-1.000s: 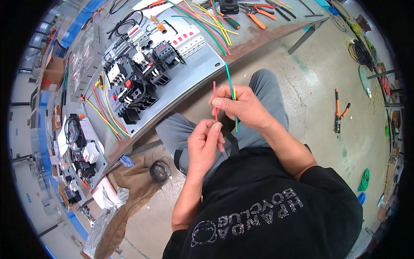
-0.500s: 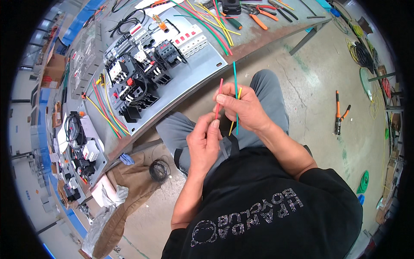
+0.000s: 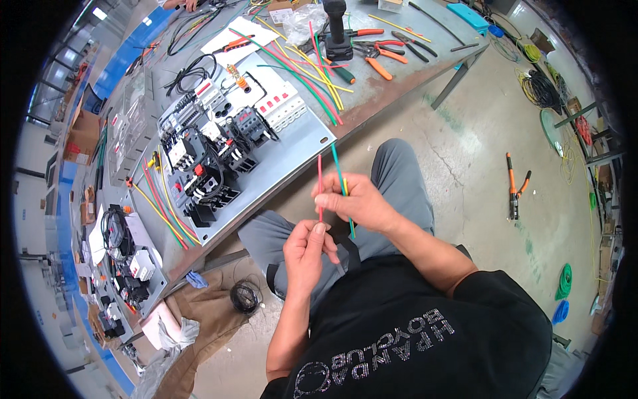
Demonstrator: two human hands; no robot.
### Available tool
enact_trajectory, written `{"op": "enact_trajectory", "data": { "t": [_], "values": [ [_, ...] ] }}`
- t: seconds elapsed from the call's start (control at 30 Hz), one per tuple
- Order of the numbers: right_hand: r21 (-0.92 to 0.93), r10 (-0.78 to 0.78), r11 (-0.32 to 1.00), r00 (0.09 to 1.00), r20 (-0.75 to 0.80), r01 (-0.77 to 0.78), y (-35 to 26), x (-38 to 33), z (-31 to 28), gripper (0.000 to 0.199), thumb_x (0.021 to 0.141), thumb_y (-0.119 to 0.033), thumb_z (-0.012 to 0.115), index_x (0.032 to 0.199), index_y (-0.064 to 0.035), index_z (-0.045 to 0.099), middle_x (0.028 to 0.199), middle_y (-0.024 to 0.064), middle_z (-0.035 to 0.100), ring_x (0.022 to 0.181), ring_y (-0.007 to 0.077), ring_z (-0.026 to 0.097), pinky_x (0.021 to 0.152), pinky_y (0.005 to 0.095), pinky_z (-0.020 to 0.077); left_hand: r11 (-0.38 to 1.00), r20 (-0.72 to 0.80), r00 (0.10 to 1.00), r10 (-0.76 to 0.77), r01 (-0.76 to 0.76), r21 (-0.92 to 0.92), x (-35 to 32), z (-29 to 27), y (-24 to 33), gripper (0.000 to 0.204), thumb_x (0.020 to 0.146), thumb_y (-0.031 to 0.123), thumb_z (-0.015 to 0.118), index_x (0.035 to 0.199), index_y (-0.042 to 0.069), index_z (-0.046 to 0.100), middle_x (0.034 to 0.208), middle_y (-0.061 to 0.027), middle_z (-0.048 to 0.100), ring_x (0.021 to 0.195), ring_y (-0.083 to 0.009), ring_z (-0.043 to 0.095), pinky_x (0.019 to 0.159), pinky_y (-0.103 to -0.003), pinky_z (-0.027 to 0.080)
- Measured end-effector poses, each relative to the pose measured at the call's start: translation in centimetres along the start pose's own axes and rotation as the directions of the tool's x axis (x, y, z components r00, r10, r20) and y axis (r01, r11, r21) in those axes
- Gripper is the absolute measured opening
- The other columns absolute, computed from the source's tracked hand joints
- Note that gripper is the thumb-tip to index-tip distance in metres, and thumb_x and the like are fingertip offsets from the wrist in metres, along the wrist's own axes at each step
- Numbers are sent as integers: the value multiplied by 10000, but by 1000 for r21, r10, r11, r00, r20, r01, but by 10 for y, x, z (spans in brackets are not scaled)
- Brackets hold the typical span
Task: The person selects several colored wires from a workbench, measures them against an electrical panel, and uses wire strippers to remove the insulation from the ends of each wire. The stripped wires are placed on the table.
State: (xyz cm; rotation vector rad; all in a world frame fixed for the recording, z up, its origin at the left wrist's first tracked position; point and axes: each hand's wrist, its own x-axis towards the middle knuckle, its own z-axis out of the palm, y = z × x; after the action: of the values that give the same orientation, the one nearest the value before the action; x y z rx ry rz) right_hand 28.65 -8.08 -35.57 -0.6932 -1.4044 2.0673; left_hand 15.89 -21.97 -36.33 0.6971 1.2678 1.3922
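The right hand [image 3: 352, 199] holds a red wire [image 3: 319, 173], green wire [image 3: 335, 158] and yellow wire [image 3: 345, 187] near the mounting plate [image 3: 286, 151]; the left hand [image 3: 306, 249] pinches the red wire's lower end. Past the plate, the counter [image 3: 372, 100] bears pliers [image 3: 379, 68] (orange-handled) and a drill [image 3: 337, 40].

Green coil [image 3: 564, 282] just beside blue bundle [image 3: 561, 311] on floor [image 3: 475, 233]; cardboard box [image 3: 84, 135] far left.

I'm in an elec. workshop: metal bench [image 3: 415, 73] w/ rusty front edge, switches [image 3: 274, 103] fixed on a metal plate [image 3: 286, 156] by that edge, cut wires [image 3: 331, 119], pliers [image 3: 379, 68] & a power tool [image 3: 337, 50] twd the bench's right end. Concrete floor [image 3: 465, 219], cable coils [image 3: 539, 92] past the right corner, cardboard box [image 3: 86, 126] beyond the left edge.
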Motion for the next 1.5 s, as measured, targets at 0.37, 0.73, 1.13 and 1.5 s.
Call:
{"op": "enact_trajectory", "data": {
  "t": [0.37, 0.73, 1.13, 1.5],
  "values": [
    [106, 30, 994, 1000, -6, -29, 5, -1, -3, 142, 1002, -186, 652, 1037, -48, 651, 807, -4, 673, 556, 17, 464, 476, 204, 349, 996, 82, 996, 33, -26, -89, 6, -5, -3, 179, 1034, 157, 600, 1075, -15, 624, 777, -90, 661, 622, -147, 606, 600, -282, 513],
    [145, 45, 989, 998, -52, -37, 17, 4, -8, 138, 1002, -198, 651, 1030, -66, 625, 815, 1, 657, 556, 16, 454, 477, 205, 345, 1000, 90, 996, -22, 20, 15, 8, -1, 0, 218, 1060, 164, 552, 1156, -22, 611, 768, -92, 657, 591, -148, 619, 565, -265, 505],
    [232, 26, 973, 988, -150, 10, 27, 14, -23, 128, 1034, -199, 595, 1005, -77, 572, 810, -3, 614, 556, 24, 457, 478, 213, 359, 997, 71, 994, -82, 82, 10, 36, 15, -16, 260, 1073, 166, 531, 1271, 6, 582, 762, -61, 641, 554, -114, 594, 531, -241, 490],
    [-10, -26, 1000, 903, -428, 24, -42, 195, -258, 114, 994, -247, 632, 980, -134, 638, 610, -82, 433, 466, 49, 377, 395, 225, 273, 997, 109, 991, -81, 82, -10, 52, 17, -37, 365, 1061, 189, 563, 1384, 20, 553, 979, -83, 711, 810, -131, 685, 739, -261, 545]
  ]
}}
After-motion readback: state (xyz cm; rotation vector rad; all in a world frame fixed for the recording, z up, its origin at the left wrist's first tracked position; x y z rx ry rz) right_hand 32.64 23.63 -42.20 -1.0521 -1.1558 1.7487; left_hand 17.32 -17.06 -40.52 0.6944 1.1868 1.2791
